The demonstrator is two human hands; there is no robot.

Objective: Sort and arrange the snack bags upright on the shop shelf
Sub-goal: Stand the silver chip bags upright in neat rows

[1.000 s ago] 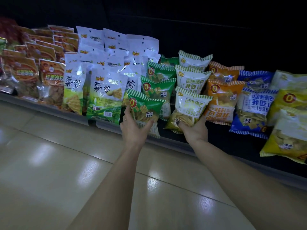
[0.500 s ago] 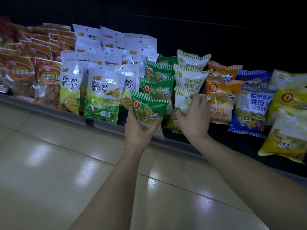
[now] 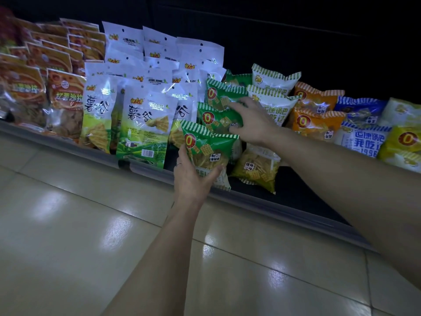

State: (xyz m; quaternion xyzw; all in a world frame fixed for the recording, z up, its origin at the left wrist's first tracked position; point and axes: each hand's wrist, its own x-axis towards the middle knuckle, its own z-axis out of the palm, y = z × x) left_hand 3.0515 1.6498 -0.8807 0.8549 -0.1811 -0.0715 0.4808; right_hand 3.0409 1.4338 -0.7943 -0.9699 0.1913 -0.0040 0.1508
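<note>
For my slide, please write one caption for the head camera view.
Left hand grips front green snack bag; right hand reaches onto green bag behind.
</note>
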